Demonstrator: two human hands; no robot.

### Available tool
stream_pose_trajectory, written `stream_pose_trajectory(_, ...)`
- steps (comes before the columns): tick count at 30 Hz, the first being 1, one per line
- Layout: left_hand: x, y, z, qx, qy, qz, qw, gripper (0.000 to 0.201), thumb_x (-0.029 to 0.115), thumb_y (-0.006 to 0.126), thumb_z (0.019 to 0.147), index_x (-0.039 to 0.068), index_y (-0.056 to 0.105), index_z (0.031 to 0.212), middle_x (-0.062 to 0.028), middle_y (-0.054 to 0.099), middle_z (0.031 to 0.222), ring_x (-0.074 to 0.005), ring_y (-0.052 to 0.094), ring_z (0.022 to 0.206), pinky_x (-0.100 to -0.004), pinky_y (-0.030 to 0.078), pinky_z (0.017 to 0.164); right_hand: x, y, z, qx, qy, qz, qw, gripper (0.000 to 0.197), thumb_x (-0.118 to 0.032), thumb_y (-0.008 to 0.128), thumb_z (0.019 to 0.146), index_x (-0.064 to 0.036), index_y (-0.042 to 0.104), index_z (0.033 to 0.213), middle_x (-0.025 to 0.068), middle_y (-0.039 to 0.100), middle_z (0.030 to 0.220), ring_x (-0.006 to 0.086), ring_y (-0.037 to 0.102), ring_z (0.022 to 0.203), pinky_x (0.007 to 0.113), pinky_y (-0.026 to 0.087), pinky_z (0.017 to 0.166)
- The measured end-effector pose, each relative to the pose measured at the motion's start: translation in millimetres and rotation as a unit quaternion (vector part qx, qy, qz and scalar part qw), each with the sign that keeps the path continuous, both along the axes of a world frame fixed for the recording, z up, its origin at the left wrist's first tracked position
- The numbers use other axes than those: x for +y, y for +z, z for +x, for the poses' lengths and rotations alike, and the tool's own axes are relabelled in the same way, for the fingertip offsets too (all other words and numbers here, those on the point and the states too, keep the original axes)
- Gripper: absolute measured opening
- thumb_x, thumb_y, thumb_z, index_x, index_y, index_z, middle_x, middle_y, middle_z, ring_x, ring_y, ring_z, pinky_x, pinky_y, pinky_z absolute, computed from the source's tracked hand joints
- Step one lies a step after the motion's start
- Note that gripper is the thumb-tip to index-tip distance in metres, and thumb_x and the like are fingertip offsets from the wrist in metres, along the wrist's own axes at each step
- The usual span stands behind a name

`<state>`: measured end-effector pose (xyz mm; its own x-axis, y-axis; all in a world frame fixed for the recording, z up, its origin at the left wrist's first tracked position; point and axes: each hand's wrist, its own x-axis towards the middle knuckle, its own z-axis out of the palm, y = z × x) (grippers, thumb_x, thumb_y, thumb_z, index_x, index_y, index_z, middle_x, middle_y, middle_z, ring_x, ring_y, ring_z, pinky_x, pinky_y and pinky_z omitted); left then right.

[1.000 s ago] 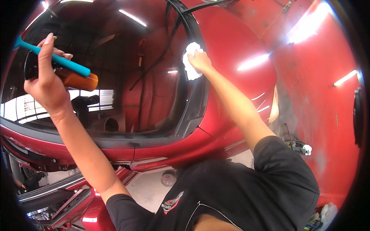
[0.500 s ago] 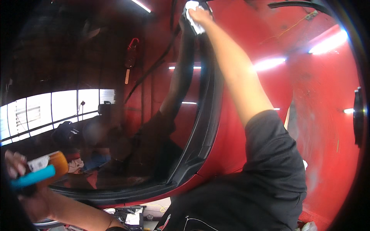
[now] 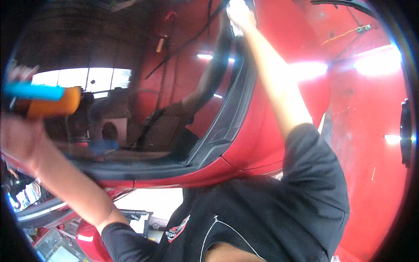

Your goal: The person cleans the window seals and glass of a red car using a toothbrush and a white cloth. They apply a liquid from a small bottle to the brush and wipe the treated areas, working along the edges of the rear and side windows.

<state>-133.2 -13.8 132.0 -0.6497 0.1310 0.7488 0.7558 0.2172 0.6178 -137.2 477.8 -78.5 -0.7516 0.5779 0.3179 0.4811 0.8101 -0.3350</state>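
Note:
My right hand [image 3: 245, 18] is closed on a white cloth or paper towel [image 3: 237, 30], pressed near the far end of the black window trim [image 3: 244, 83]. Beside that trim lies the large dark car glass [image 3: 144, 109], full of reflections. At the far left, my left hand [image 3: 22, 131] grips a bottle-like orange thing [image 3: 65, 101] together with a turquoise bar [image 3: 35, 91], both held over the glass. Motion blurs this hand, and I cannot make out the exact kind of either thing.
Red car bodywork [image 3: 270, 144] curves around the glass on the right. A red wall [image 3: 371, 174] stands beyond it, with a yellow cord [image 3: 340, 36] near the top. Below my left forearm are a clear plastic bin [image 3: 63, 253] and other shop items.
My left hand has risen with the orange and turquoise things. My right hand and the white cloth appear slightly higher and farther right. The whole view has shifted, showing more of the lower-left area.

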Motion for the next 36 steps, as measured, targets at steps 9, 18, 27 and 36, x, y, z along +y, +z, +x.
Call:
stream_pose_trajectory(9, 15.5, 17.3, 33.1, -0.052, -0.280, 0.228, 0.931, 0.017, 0.012, 0.060, 0.087, -0.004, 0.065, 0.092, -0.0101, 0.064, 0.075, -0.0184, 0.065, 0.064, -0.0315, 0.055, 0.062, -163.7, -8.7, 200.9, 0.020, 0.051, -0.089, 0.995, 0.027, -0.022, 0.059, 0.081, -0.0013, 0.064, 0.099, 0.0205, 0.068, 0.090, 0.0365, 0.068, 0.082, 0.043, 0.054, 0.071)
stream_pose_trajectory(18, 39.6, 39.2, 161.3, -0.033, -0.451, 0.171, 0.876, 0.010, 0.005, 0.067, 0.080, -0.005, 0.065, 0.081, -0.0051, 0.061, 0.062, -0.0113, 0.059, 0.052, -0.0243, 0.048, 0.050, -273.2, 116.4, 360.7, 0.305, 0.242, -0.553, 0.736, 0.041, -0.020, 0.057, 0.078, 0.0064, 0.059, 0.109, 0.0084, 0.064, 0.090, 0.0130, 0.058, 0.080, 0.026, 0.046, 0.071)
stream_pose_trajectory(27, 102.6, 19.0, 317.0, 0.062, -0.818, 0.096, 0.564, 0.019, 0.016, 0.069, 0.084, -0.002, 0.065, 0.087, -0.0094, 0.063, 0.068, -0.0200, 0.065, 0.055, -0.0285, 0.053, 0.050, -252.6, 106.6, 551.7, 0.343, 0.196, -0.495, 0.774, 0.057, -0.036, 0.066, 0.076, 0.0106, 0.059, 0.108, 0.0109, 0.065, 0.089, 0.0149, 0.059, 0.079, 0.026, 0.045, 0.071)
stream_pose_trajectory(36, 194.8, 14.7, 522.0, 0.002, -0.910, 0.126, 0.395, 0.017, 0.024, 0.073, 0.075, 0.007, 0.068, 0.071, -0.0019, 0.064, 0.065, -0.0152, 0.059, 0.048, -0.0244, 0.043, 0.041, -211.3, 3.4, 762.7, 0.317, -0.061, -0.528, 0.785, 0.025, -0.017, 0.066, 0.086, 0.0048, 0.063, 0.097, 0.0024, 0.062, 0.085, 0.0093, 0.054, 0.075, 0.024, 0.042, 0.069)
